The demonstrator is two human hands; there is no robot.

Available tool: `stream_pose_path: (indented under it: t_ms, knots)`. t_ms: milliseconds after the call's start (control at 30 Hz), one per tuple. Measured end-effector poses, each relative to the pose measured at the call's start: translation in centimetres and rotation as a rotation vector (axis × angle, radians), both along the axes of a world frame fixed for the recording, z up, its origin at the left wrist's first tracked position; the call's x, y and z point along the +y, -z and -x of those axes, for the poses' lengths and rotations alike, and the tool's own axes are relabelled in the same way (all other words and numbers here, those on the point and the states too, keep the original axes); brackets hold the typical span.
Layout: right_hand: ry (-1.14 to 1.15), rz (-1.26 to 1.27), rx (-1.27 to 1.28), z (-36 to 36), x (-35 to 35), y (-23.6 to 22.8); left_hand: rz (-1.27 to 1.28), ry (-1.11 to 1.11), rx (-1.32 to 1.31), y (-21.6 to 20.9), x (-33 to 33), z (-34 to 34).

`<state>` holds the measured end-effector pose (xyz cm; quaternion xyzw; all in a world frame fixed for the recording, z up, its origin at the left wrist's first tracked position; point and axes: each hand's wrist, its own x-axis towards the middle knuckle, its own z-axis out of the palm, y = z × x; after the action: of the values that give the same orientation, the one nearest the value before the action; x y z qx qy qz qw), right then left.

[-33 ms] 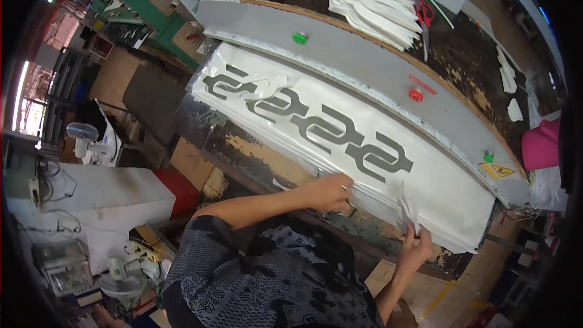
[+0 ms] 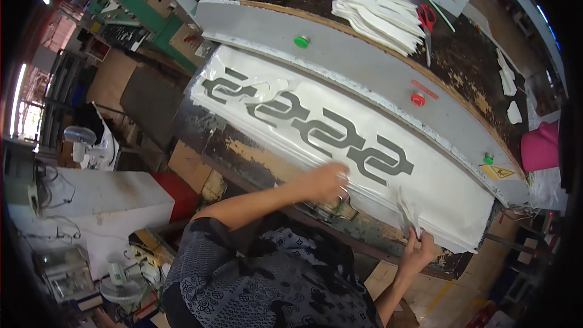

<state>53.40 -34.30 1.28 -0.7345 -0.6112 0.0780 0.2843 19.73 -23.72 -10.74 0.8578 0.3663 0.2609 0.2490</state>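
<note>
My left hand (image 2: 331,182), slightly smeared by motion, is closed at the near edge of a long white sheet (image 2: 452,197). A thin metal loop shows beside its fingers; I cannot make out what they hold. My right hand (image 2: 418,249) pinches the lower end of a few thin white-and-grey pieces (image 2: 408,211), which stand up over the sheet's near right part. Several dark grey interlocking shapes (image 2: 388,161) lie in a row along the sheet. A crumpled translucent scrap (image 2: 265,89) rests across the shapes at the left.
Behind the sheet runs a curved grey machine beam (image 2: 358,67) with green buttons (image 2: 302,41) and a red button (image 2: 418,99). On the dark table beyond lie a stack of white cut pieces (image 2: 379,18) and red-handled scissors (image 2: 427,19). A pink container (image 2: 539,146) stands at the right.
My left hand has moved a little up and left, onto the sheet's near edge. My right hand still holds the thin pieces in nearly the same spot.
</note>
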Motion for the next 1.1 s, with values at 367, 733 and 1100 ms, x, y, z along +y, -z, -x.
stream_pose_path:
  t_ms: [367, 733, 1100]
  knots:
    - [0.084, -0.256, 0.990, 17.7, 3.1, -0.4, 0.093, -0.366, 0.407, 3.9, 22.6, 26.1]
    - [0.062, 0.077, 1.207, 31.3, 4.0, 1.2, 0.104, -0.172, 0.032, 0.0, 22.2, 30.7]
    - [-0.346, 0.042, 0.758, 34.0, 12.9, -5.6, -0.045, -0.326, -0.814, -12.1, 9.5, 33.8]
